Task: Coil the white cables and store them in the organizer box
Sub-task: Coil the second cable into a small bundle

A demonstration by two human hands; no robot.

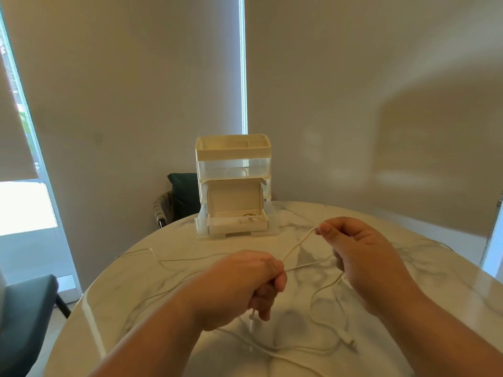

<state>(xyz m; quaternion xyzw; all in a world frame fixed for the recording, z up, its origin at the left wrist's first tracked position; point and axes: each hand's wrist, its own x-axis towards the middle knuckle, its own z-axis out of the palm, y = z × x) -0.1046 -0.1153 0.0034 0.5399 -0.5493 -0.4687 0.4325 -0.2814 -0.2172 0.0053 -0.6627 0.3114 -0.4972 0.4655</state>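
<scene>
A: Where is the thin white cable [299, 242]?

B: It is in both hands, held up over the round white marble surface [435, 281]. The left hand [245, 284] is curled round it like a fist, and a bit of cable hangs down under that hand. The right hand [362, 257] pinches it between thumb and finger.

A: Is it rolled up yet?

B: No. Only a line or two runs from one hand to the other, so I think the rolling is just at the start. Most of the cable lies loose on the surface. A long loose white strand [163, 258] wanders off to the left, and a small white plug end [351, 342] lies near the right arm.

A: Is it one cable or more?

B: I cannot tell. The lines cross each other too much.

A: And where does it go?

B: Into the cream and clear plastic organizer box [233, 153]. It stands at the far side of the surface, well apart from the hands. Its clear bottom drawer [202, 225] is pulled out, and a pale cardboard box with its lid up [235, 198] sits in it. There is a small round thing [249, 217] inside. It may be a rolled cable, but it is too small to be sure.

A: So what is left?

B: Nearly all of it, I think. The cable has to be rolled and then put away.
</scene>
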